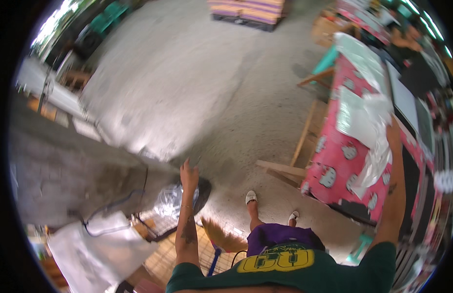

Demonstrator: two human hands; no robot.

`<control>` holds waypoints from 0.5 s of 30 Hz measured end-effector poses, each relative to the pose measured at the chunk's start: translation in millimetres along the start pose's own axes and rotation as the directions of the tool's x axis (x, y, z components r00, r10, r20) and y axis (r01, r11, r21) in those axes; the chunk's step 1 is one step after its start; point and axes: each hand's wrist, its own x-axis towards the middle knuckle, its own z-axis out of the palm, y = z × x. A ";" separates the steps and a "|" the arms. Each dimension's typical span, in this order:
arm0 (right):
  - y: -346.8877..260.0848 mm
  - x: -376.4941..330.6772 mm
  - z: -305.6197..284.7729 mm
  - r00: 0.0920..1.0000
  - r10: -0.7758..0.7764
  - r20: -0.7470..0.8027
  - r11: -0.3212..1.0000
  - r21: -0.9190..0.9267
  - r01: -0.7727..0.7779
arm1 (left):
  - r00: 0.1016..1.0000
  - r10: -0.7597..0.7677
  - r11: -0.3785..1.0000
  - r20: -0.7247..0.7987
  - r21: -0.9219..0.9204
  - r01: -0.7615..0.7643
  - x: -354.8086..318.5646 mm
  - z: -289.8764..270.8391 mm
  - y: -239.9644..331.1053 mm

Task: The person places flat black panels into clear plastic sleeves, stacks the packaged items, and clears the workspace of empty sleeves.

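My right hand (393, 128) reaches out over a table covered with a pink cartoon-print cloth (329, 151). It grips a crumpled white plastic sheet (375, 163), which hangs down across the cloth; the fingers are partly hidden by the plastic and blurred. My left hand (189, 177) is raised over the floor, beside a grey concrete post. One finger points up, the others look loosely bent, and I see nothing in it. Below that hand, clear plastic (170, 201) lies bunched at the post's foot.
The concrete post (80, 171) stands at left with a dark cable. A broom (221, 237) and a white sack (97, 251) are near my left arm. Wooden table legs (280, 168) jut out at right. Striped stacked material (246, 10) sits far ahead; a person (407, 41) is at far right.
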 end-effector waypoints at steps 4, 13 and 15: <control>-156.8 -7.3 -195.2 0.953 -0.260 0.158 0.931 0.303 0.204 | 0.743 0.667 0.694 -0.059 -0.313 -0.648 1.3 -83.4 337.7; -126.6 -105.9 -339.8 0.861 -0.425 0.280 0.823 0.515 0.239 | 0.026 0.856 0.218 0.516 -0.315 -0.924 -102.6 -105.5 660.3; -58.1 -128.1 -306.4 0.822 -0.433 0.369 0.819 0.541 0.189 | -0.012 0.956 0.062 0.292 -0.243 -0.968 -118.9 -79.9 682.0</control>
